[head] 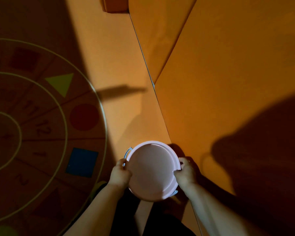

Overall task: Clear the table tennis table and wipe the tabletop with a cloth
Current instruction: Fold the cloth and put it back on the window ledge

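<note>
Gripping a pink bucket [152, 169] beside the round mat [41, 133], left hand [120, 174] and right hand [184, 174] curl round its rim; no table or cloth shows, so wiping probably is not started.

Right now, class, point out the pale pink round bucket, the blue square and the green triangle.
pale pink round bucket [151, 169]: head view, inside surface.
blue square [82, 162]: head view, its middle.
green triangle [61, 83]: head view, its middle.
</note>
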`<state>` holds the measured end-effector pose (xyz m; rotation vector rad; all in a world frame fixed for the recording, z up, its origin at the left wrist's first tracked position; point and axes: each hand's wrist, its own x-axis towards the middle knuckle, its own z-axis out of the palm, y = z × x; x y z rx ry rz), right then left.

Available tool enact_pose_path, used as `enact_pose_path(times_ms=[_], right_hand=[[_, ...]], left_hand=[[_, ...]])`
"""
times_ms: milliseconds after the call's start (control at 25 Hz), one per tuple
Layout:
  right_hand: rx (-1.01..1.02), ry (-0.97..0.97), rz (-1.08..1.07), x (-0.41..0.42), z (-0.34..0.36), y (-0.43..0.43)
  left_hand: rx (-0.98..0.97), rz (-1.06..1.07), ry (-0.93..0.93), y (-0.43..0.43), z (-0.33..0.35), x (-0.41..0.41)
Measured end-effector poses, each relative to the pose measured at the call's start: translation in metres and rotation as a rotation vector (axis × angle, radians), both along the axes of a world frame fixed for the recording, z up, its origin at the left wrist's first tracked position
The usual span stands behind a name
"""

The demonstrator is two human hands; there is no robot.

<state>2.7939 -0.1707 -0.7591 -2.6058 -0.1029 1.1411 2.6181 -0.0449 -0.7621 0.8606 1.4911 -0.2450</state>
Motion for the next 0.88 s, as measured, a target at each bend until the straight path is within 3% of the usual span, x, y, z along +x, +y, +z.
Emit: enact_pose_path(times_ms=[320, 520, 880], right_hand=[[0.076, 0.063, -0.069, -0.017, 0.19, 0.096], [0.132, 0.068, -0.086, -0.014, 0.284, 0.184], [0.22, 0.112, -0.025, 0.048, 0.332, 0.376]], left_hand=[[-0.04, 0.055, -0.022, 0.101, 0.182, -0.026], [0.065, 0.015, -0.057, 0.192, 0.285, -0.025], [0.184, 0.078, -0.059, 0.374, 0.345, 0.025]])
